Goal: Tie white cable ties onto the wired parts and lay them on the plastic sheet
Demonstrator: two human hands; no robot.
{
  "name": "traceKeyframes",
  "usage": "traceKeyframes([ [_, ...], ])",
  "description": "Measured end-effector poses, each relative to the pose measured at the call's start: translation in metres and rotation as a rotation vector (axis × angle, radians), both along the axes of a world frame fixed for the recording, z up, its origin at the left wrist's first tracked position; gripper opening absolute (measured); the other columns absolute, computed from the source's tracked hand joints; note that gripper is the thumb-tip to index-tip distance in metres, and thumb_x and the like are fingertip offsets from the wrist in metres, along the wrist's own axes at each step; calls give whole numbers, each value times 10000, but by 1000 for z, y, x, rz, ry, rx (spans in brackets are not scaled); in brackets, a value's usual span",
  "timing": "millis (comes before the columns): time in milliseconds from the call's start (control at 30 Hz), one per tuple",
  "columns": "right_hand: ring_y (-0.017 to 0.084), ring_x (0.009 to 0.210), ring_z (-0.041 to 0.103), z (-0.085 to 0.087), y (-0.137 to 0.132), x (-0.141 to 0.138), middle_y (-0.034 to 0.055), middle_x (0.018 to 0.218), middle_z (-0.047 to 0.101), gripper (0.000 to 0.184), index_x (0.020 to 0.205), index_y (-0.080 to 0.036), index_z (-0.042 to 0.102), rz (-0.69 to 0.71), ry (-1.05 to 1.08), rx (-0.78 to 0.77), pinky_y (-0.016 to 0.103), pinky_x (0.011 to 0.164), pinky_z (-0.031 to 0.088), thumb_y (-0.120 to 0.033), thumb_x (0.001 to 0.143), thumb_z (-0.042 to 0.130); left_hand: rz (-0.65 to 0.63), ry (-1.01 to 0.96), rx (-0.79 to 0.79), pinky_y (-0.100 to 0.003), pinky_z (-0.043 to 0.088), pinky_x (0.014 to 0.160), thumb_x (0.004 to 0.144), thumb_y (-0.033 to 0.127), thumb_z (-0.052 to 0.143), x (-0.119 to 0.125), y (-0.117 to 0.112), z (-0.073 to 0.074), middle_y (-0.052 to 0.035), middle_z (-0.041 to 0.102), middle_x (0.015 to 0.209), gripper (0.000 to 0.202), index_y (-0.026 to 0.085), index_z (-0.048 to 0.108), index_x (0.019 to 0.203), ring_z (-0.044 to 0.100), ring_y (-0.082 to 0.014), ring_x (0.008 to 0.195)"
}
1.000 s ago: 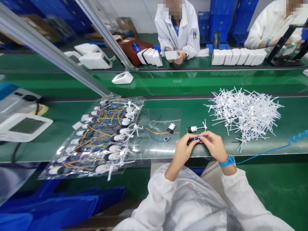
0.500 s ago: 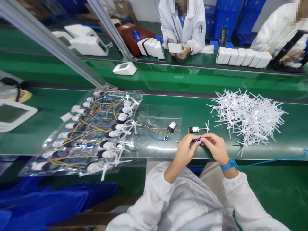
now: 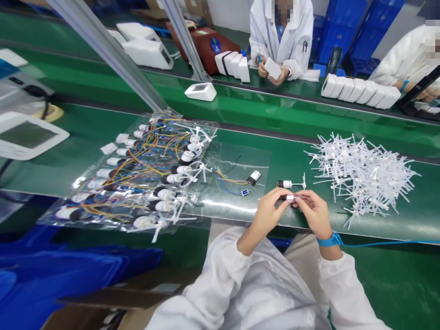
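My left hand (image 3: 270,211) and my right hand (image 3: 313,211) meet at the near edge of the green bench, both pinched on a small white part (image 3: 290,197) held between the fingertips. Just beyond them lies a small motor with a white tube tee (image 3: 290,184). Left of it rest another small motor (image 3: 254,177) and a tiny blue valve (image 3: 245,192) on yellow and blue wires. A blue strap (image 3: 329,240) circles my right wrist.
A pile of white plastic tube tees (image 3: 360,172) lies at the right. Several wired motors lie on a clear plastic sheet (image 3: 144,178) at the left. White devices (image 3: 29,137) stand further left. Two people in white coats work across the belt (image 3: 282,114), by rows of white boxes (image 3: 360,91).
The camera view has shifted left and tilted. The small blue piece seen between my fingertips before is now hidden; a white part shows there instead. Both hands stay together.
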State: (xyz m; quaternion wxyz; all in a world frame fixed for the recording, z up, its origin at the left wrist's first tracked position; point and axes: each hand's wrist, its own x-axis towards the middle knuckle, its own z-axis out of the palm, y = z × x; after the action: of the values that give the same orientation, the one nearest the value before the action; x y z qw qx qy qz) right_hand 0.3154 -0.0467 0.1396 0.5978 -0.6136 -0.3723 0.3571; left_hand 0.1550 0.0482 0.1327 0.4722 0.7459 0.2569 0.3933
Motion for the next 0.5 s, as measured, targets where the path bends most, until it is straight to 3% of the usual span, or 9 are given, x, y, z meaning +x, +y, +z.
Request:
traceKeyframes([
  [200,224,824,821,-2,-1,0,59,979,845,289,1047,-237,801,3,-44,-16,362,804,712,-519,988,821,46,62,3,-364,594,1039,1069,240,696,2,-1,-3,-77,804,1174,124,223,754,1177,761,-242,1129],
  [500,229,829,831,0,-2,1,53,973,845,260,1053,-245,807,43,-80,-26,356,808,709,-499,995,813,21,37,59,-323,579,958,1078,163,620,1,0,1,-68,780,1099,128,216,734,1105,744,-218,1057],
])
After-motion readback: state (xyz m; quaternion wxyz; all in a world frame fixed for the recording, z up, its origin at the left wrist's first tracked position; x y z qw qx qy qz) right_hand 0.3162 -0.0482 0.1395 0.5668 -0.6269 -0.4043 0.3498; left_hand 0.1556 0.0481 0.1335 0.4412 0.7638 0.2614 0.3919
